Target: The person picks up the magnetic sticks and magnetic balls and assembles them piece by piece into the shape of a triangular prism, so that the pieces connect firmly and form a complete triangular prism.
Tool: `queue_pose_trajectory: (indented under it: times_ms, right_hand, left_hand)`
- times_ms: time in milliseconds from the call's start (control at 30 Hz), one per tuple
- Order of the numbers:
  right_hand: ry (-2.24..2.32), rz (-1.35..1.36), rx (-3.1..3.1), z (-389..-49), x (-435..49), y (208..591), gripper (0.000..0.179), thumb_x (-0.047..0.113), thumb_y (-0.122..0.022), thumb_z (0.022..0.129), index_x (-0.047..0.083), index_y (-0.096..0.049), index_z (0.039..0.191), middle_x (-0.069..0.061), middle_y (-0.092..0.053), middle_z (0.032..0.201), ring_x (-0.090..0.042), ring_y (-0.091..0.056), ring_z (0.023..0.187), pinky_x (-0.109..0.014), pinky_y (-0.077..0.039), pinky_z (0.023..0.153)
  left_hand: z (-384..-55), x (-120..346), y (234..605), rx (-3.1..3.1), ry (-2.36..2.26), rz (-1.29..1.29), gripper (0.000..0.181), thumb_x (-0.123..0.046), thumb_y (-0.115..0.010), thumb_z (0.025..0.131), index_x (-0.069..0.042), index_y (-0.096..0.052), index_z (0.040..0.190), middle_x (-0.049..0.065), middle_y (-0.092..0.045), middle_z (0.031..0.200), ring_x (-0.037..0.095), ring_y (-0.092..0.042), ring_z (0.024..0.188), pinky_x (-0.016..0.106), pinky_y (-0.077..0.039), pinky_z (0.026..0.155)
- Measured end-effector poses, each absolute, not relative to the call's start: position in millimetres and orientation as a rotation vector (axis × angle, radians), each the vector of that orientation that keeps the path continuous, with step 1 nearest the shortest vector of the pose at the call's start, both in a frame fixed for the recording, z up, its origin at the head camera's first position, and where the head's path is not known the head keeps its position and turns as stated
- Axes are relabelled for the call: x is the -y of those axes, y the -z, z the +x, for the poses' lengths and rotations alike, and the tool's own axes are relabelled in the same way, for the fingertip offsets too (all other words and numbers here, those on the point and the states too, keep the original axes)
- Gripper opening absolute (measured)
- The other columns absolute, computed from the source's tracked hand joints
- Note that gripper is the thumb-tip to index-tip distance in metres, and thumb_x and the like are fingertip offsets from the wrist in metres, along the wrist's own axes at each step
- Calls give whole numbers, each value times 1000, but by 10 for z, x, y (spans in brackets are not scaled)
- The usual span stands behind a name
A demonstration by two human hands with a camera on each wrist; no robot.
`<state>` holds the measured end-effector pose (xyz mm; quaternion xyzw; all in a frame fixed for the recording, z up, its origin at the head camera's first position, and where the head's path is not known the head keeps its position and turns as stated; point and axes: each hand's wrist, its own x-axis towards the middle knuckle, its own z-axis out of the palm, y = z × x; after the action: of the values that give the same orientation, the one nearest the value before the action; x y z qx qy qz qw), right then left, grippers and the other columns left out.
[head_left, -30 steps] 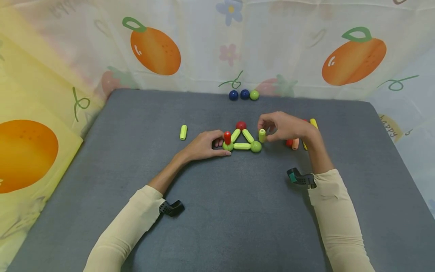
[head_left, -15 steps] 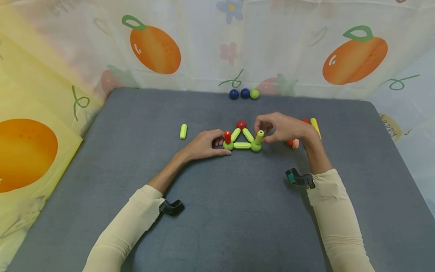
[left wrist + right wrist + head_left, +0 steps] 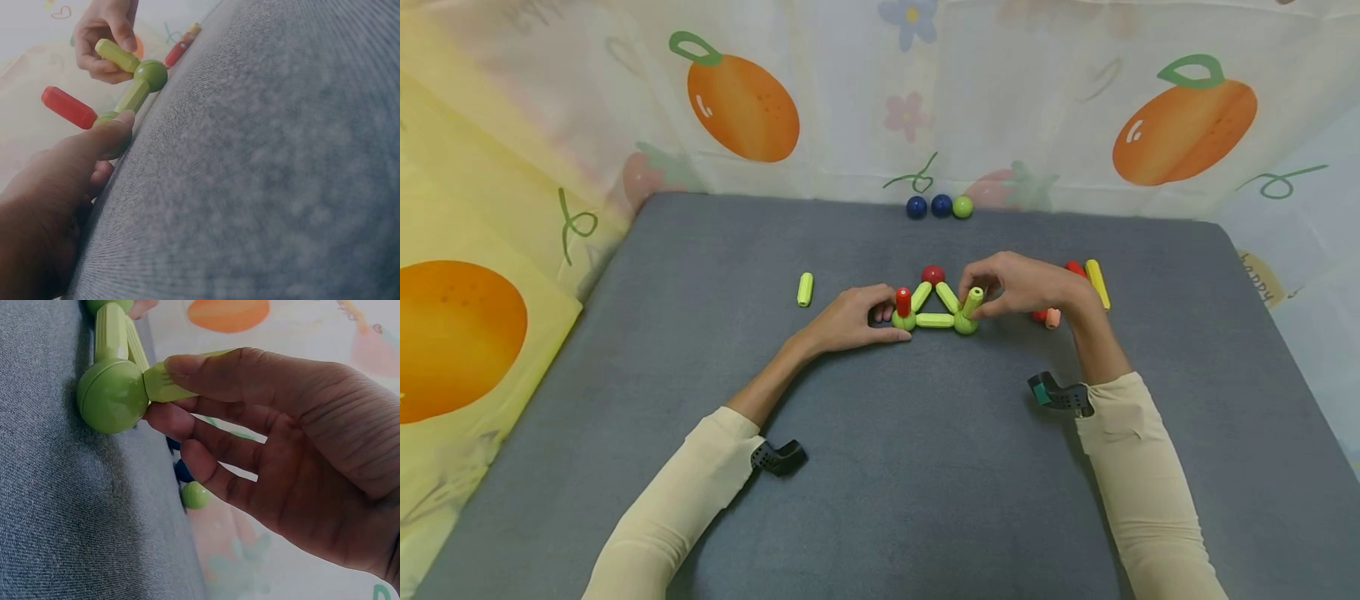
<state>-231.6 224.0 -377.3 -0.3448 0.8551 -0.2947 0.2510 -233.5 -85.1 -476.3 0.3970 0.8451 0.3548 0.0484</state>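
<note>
Three yellow-green rods and three balls form a flat triangle on the table, with a red ball at its far corner. My left hand grips the green ball at the near left corner, from which a red rod stands up. With thumb and fingers my right hand pinches a yellow-green rod. That rod's lower end touches the near right green ball, and the rod tilts slightly. One yellow-green rod joins the two near balls.
A loose yellow-green rod lies to the left on the grey table. At the back edge sit two blue balls and a green ball. Beyond my right wrist lie a yellow rod and several red and orange rods, partly hidden.
My right hand has moved slightly left, bringing its yellow-green rod from beside the near right ball onto it. My left hand keeps its place on the other green ball.
</note>
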Motion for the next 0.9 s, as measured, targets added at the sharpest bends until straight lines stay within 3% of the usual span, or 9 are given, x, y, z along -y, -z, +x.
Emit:
queue_pose_trajectory:
  times_ms: [400, 733, 900]
  right_hand:
    - [787, -924, -2330, -2305, -2177, 3760, 15, 10, -77, 94, 12, -71, 108, -4, -73, 107, -17, -73, 99, -43, -57, 95]
    - [815, -918, -2299, -2324, -2231, 3791, 14, 9, -77, 95, 11, -70, 107, -5, -72, 109, -16, -73, 98, -41, -57, 95]
    - [805, -957, -2291, -2332, -2240, 3796, 18, 5, -73, 96, 10, -69, 113, -6, -71, 113, -17, -72, 101, -43, -57, 96]
  left_hand:
    - [-2322, 872, 4747, -2574, -1077, 1199, 32, -37, -84, 90, -16, -63, 104, -1, -56, 88, 12, -51, 79, 28, -41, 76]
    - [-2329, 851, 4734, -2562, -1083, 1200, 34, -40, -84, 89, -18, -59, 97, -1, -54, 86, 12, -50, 77, 28, -41, 75]
    - [-2331, 853, 4732, -2568, -1076, 1198, 34, -39, -84, 89, -17, -60, 99, -1, -54, 87, 12, -50, 78, 28, -41, 75]
